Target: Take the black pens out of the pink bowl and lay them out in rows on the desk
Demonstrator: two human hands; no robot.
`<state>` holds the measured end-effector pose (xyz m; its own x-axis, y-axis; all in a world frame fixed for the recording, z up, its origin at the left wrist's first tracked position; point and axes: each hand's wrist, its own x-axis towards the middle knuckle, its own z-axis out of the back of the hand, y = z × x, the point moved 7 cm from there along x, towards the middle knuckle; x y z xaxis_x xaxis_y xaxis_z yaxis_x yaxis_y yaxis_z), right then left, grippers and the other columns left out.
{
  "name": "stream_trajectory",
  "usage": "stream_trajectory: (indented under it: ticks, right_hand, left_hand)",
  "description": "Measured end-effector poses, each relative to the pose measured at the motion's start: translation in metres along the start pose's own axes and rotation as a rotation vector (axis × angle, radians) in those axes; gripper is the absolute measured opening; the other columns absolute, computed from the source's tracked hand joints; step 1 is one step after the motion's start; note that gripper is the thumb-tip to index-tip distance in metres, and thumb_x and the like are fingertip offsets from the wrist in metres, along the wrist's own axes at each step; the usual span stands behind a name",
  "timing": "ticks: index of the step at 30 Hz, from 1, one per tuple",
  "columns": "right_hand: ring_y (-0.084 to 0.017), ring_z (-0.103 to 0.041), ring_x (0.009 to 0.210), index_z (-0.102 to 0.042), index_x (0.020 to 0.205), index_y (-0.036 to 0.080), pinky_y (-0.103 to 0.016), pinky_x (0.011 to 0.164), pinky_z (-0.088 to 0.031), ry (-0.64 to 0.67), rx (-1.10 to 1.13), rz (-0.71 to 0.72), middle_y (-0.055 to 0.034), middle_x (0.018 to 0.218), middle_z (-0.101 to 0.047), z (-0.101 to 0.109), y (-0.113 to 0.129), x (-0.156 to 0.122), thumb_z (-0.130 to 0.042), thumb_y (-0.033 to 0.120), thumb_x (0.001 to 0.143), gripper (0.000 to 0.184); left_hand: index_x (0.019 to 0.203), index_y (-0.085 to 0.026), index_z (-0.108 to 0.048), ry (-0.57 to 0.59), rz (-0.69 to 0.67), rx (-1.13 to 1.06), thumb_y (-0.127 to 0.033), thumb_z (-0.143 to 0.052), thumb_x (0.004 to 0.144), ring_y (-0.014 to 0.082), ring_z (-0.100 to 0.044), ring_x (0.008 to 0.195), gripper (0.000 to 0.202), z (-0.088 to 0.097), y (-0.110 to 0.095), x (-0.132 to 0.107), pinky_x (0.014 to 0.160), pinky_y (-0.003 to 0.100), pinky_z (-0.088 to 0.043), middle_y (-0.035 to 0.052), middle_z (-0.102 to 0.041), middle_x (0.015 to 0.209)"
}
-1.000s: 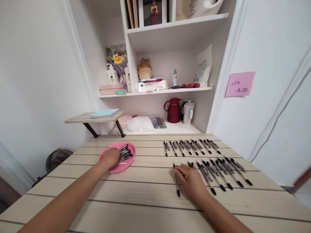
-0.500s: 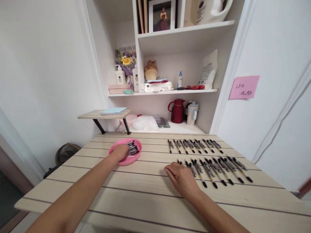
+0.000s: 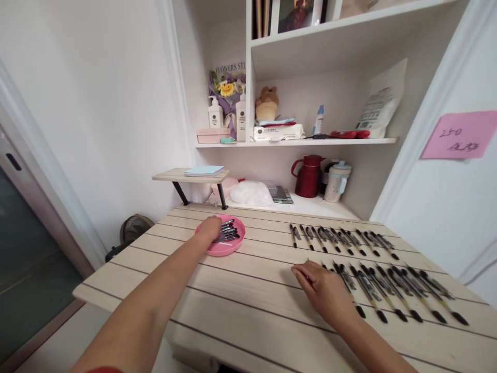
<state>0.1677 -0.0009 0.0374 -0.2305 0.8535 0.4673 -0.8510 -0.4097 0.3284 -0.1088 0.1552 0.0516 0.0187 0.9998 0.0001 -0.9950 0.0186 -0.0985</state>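
Note:
My left hand [image 3: 210, 228] reaches over the left rim of a round pink plate [image 3: 240, 242]. Its fingertips are hidden beside a bundle of black-and-clear pens [image 3: 228, 231] lying in that plate. My right hand [image 3: 320, 286] rests low over the table, closed, thumb against the curled fingers. A thin tip pokes out above its knuckles, but what is gripped is mostly covered. Just right of this hand lies a front row of pens [image 3: 384, 285] with black ends, slanted side by side with shorter clear-and-black pieces. Behind it runs a second similar row [image 3: 341, 241].
The slatted wooden table [image 3: 248, 290] meets a white shelf unit at the back. A small raised stand [image 3: 194, 176] with blue paper is at the far left. On the shelf are a plastic bag [image 3: 251, 192], a red jug [image 3: 308, 176] and a pale cup [image 3: 337, 181].
The view has swung to the right and the scene appears shifted. My left hand sits further left and back over the plate, uncovering more pens. My right hand stays beside the front row, still closed.

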Motion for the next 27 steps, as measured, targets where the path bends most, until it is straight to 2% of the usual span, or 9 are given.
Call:
stream_trajectory:
  ticks: [5,8,12,13,15,17,22,24,27]
  right_hand:
    - [-0.018,-0.059,0.069,-0.064,0.080,0.023,-0.028,0.064,-0.043,-0.016,0.087,-0.025,-0.0056,0.079,-0.065,0.003,-0.001,0.012,-0.033,0.037,0.084,0.034]
    - [-0.018,-0.059,0.067,-0.063,0.076,0.021,-0.029,0.063,-0.043,-0.035,0.248,-0.114,-0.0054,0.075,-0.064,0.006,-0.007,0.022,-0.037,0.042,0.082,0.033]
    - [-0.015,-0.055,0.051,-0.056,0.091,0.018,-0.026,0.049,-0.041,-0.005,0.645,-0.347,-0.0014,0.064,-0.059,-0.010,-0.016,0.030,-0.040,0.051,0.078,0.039]
    - [-0.013,-0.052,0.046,-0.054,0.093,0.018,-0.025,0.045,-0.038,-0.007,0.742,-0.391,0.0002,0.061,-0.057,-0.016,-0.017,0.031,-0.041,0.053,0.077,0.041]
    - [-0.010,-0.043,0.039,-0.050,0.085,0.018,-0.022,0.038,-0.032,-0.056,0.863,-0.457,0.0040,0.052,-0.049,-0.026,-0.022,0.030,-0.042,0.055,0.075,0.039]
    - [-0.008,-0.035,0.036,-0.043,0.070,0.020,-0.021,0.037,-0.028,-0.128,0.892,-0.505,0.0071,0.045,-0.039,-0.030,-0.031,0.027,-0.044,0.054,0.075,0.035]
    - [-0.007,-0.031,0.037,-0.036,0.057,0.021,-0.021,0.038,-0.025,-0.197,0.881,-0.574,0.0076,0.042,-0.035,-0.028,-0.053,0.017,-0.047,0.053,0.074,0.038]
    - [-0.007,-0.031,0.037,-0.038,0.057,0.020,-0.021,0.038,-0.025,-0.191,0.876,-0.589,0.0074,0.041,-0.035,-0.027,-0.058,0.016,-0.049,0.052,0.074,0.037]
    - [-0.007,-0.034,0.039,-0.045,0.061,0.019,-0.021,0.039,-0.026,-0.176,0.934,-0.591,0.0054,0.044,-0.042,-0.027,-0.063,0.016,-0.051,0.049,0.074,0.034]
  left_hand:
    - [0.087,-0.012,-0.058,-0.056,0.000,-0.177,-0.023,-0.057,0.074,0.0227,-0.054,0.096,0.017,0.014,-0.006,-0.003,0.078,0.028,-0.041,0.0144,-0.057,0.100]
    - [0.086,-0.014,-0.054,-0.058,-0.056,-0.332,-0.024,-0.048,0.078,0.0174,-0.058,0.081,0.014,0.014,-0.034,-0.019,0.066,0.023,-0.041,0.0102,-0.061,0.089]
    - [0.093,-0.020,-0.049,0.077,-0.179,-0.557,-0.028,-0.039,0.081,0.0066,-0.048,0.045,0.017,-0.021,-0.101,-0.061,0.047,0.018,-0.036,-0.0013,-0.060,0.067]
    - [0.090,-0.020,-0.048,0.155,-0.211,-0.754,-0.028,-0.038,0.081,0.0056,-0.043,0.041,0.016,-0.034,-0.119,-0.073,0.045,0.018,-0.034,-0.0023,-0.058,0.064]
    - [0.080,-0.020,-0.047,0.209,-0.271,-0.990,-0.026,-0.041,0.079,0.0054,-0.041,0.041,0.009,-0.051,-0.147,-0.092,0.046,0.018,-0.034,-0.0044,-0.053,0.057]
    - [0.072,-0.019,-0.046,0.171,-0.329,-1.083,-0.023,-0.043,0.076,0.0068,-0.045,0.046,0.005,-0.059,-0.165,-0.102,0.050,0.018,-0.035,-0.0048,-0.050,0.054]
    - [0.069,-0.018,-0.049,0.119,-0.399,-1.135,-0.018,-0.047,0.071,0.0080,-0.046,0.052,0.003,-0.063,-0.184,-0.104,0.052,0.019,-0.034,-0.0043,-0.049,0.055]
    - [0.072,-0.017,-0.051,0.197,-0.370,-1.190,-0.018,-0.047,0.070,0.0067,-0.044,0.047,0.005,-0.069,-0.185,-0.104,0.048,0.019,-0.032,-0.0045,-0.050,0.055]
    - [0.082,-0.015,-0.054,0.423,-0.290,-1.308,-0.023,-0.045,0.073,0.0042,-0.036,0.036,0.015,-0.081,-0.185,-0.107,0.039,0.018,-0.026,-0.0041,-0.052,0.054]
